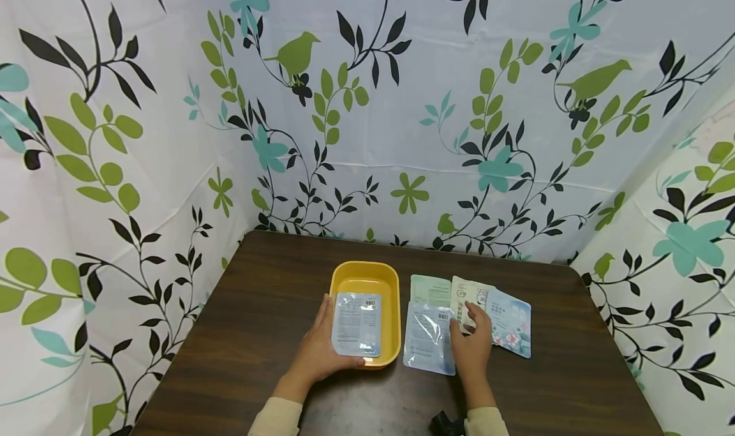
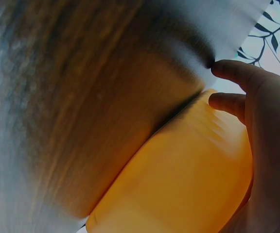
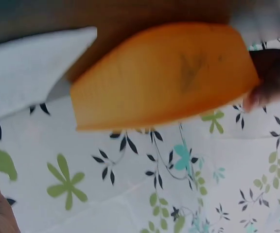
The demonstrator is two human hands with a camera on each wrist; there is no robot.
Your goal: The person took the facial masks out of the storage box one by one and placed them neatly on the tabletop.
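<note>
A yellow tray (image 1: 392,308) stands on the table, with a pale blue flat sachet (image 1: 356,324) lying in it. My left hand (image 1: 321,353) is against the tray's left side, its thumb at the near rim and its fingers fairly straight along the wall. To the right of the tray, my right hand (image 1: 473,350) is over a group of sachets, fingers spread and slightly bent. Nearest to it are a silvery-blue sachet (image 1: 426,340) and a cream sachet (image 1: 462,293), which its fingers partly cover. Beside them lie a green sachet (image 1: 429,287) and a blue flowered sachet (image 1: 511,321).
The dark brown wooden table (image 1: 563,372) has its far edge against a leaf-patterned cloth (image 1: 367,187), which also hangs at both sides. A small black object (image 1: 446,424) shows at the right wrist, by the cream sleeve (image 1: 487,423).
</note>
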